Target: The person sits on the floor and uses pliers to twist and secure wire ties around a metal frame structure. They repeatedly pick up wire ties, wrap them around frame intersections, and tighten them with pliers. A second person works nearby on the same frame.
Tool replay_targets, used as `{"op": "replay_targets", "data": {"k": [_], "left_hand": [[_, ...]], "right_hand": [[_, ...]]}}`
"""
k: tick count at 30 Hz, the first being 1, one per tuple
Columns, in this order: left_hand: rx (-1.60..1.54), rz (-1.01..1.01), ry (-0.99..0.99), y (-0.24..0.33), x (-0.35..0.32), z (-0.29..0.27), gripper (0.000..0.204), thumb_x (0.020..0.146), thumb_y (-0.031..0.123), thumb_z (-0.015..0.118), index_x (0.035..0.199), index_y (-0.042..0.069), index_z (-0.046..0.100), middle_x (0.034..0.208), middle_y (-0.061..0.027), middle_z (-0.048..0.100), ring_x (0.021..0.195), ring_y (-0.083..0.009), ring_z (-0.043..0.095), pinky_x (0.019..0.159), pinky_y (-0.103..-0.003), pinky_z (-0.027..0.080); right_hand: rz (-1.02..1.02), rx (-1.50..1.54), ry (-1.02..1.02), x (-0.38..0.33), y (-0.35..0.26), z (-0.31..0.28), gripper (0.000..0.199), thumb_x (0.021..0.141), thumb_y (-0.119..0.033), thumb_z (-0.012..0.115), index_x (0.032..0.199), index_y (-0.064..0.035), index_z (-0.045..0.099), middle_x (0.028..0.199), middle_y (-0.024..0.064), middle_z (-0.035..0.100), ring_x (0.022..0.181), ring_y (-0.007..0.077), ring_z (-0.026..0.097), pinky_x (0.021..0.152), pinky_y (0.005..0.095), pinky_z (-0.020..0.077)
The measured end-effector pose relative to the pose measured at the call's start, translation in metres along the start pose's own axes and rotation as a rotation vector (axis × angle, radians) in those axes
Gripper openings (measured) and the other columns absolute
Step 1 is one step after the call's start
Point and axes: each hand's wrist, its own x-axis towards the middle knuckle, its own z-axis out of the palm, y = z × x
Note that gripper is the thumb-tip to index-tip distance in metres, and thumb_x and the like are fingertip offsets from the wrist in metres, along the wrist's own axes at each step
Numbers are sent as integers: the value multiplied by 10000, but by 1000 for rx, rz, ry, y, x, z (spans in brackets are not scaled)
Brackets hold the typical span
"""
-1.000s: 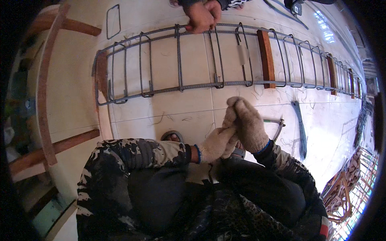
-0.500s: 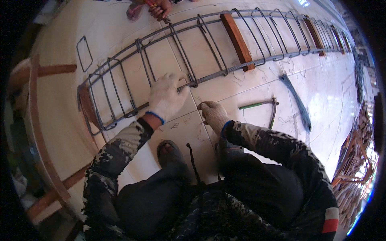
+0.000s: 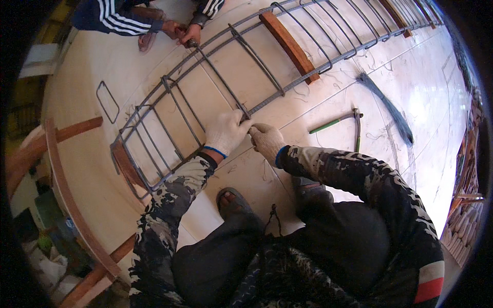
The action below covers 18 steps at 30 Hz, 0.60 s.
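Note:
A long cage of steel rebar (image 3: 169, 97) with rectangular stirrups lies across a pale board floor. My left hand (image 3: 225, 131), in a white knit glove, grips the near lengthwise bar where a stirrup crosses it. My right hand (image 3: 266, 139), gloved too, is closed at the same joint, fingertips touching the left hand; whether it pinches a tie wire is too small to tell. Across the cage, another person's hands (image 3: 186, 34) in striped sleeves hold the far bar.
Green-handled pincers (image 3: 336, 122) and a bundle of dark tie wires (image 3: 385, 105) lie on the floor to the right. Wooden blocks (image 3: 286, 42) sit under the cage. A loose stirrup (image 3: 108, 101) lies left. Curved timber pieces (image 3: 67, 195) run along the left edge.
Both my hands went from clasped together near my lap out to the cage. The left hand slid right along the near bar and the right hand joined it at the stirrup joint.

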Motion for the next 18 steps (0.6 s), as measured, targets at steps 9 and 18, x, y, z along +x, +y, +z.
{"op": "replay_targets", "data": {"k": [9, 18], "left_hand": [[-539, -293, -181, -10, -4, -19, 484, 1001, 455, 691, 1142, -3, 765, 1047, -151, 788, 963, -273, 745, 839, -401, 570], [-854, -421, -313, -25, 25, -12, 438, 1050, 349, 666, 1259, -32, 721, 1086, -47, 764, 959, -141, 677, 854, -305, 536]], "right_hand": [[98, 360, -54, 19, 1, 17, 227, 1074, -264, 647, 1081, -41, 687, 866, 31, 644, 737, 132, 604, 679, 285, 530], [107, 198, -84, 7, -15, 0, 355, 1046, -331, 667, 1164, -1, 726, 870, 54, 668, 745, 151, 630, 667, 309, 561]]}}
